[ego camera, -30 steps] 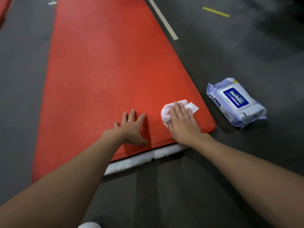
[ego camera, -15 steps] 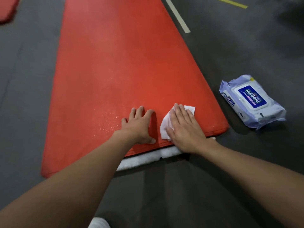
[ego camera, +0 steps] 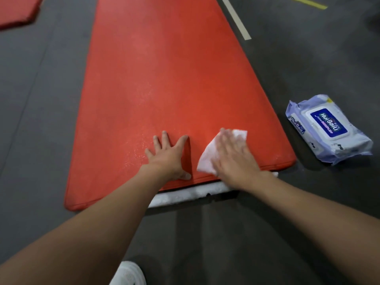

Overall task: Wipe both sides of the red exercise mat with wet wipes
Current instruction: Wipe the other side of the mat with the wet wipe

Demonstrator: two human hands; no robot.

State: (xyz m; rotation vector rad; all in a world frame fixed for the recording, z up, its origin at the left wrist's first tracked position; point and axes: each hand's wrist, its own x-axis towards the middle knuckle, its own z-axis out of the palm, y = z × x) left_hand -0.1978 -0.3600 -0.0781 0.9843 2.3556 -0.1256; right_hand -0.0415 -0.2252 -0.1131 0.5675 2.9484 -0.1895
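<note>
A long red exercise mat [ego camera: 160, 79] lies flat on the dark floor and runs away from me. My left hand [ego camera: 170, 157] rests flat on its near end with the fingers spread. Just to the right, my right hand [ego camera: 234, 155] presses a white wet wipe [ego camera: 207, 159] flat against the mat near its near right corner; the hand is blurred by motion and covers much of the wipe. A pale purple pack of wet wipes [ego camera: 329, 128] with a blue label lies on the floor to the right of the mat.
A white strip [ego camera: 185, 195] shows under the mat's near edge. Another red mat's corner [ego camera: 16, 11] lies at the far left. White [ego camera: 236, 19] and yellow [ego camera: 306, 2] floor lines run at the back right. My white shoe [ego camera: 127, 274] is at the bottom.
My right hand slid the wipe left toward my left hand, then back to the right and slightly forward. My left hand has stayed planted on the mat.
</note>
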